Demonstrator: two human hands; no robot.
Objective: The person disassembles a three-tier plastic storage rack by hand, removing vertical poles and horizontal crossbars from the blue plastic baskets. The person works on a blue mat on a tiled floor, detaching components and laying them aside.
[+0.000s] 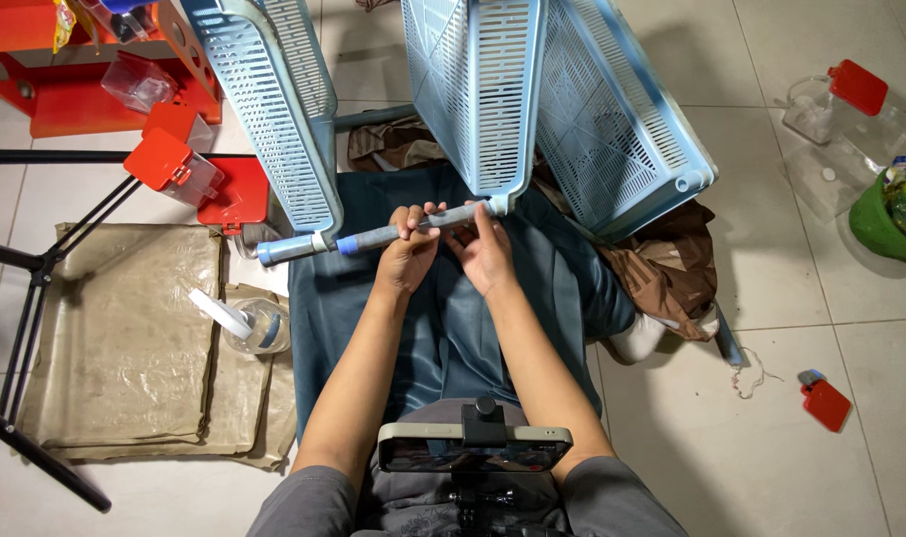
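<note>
A grey tube with blue end fittings [388, 237] runs slantwise between two light-blue slotted plastic shelf trays. My left hand [411, 251] is shut around the tube near its middle. My right hand [483, 249] touches the tube just to the right, fingers on its upper end near the corner of the middle tray [478, 89]. The left tray [274, 109] stands on edge with a blue fitting at its lower corner. A third tray [622, 119] leans to the right. All this is above my lap, covered in blue-grey cloth [443, 328].
Red shelf and clear boxes with red lids [175, 164] at upper left. Black tripod legs [35, 268] over a brown flat bag [125, 338]. Clear jar [259, 326] beside my leg. Brown cloth [672, 268], red-lidded container [831, 99], green item [886, 224], small red piece [826, 403] on tiled floor. Phone on mount [473, 446].
</note>
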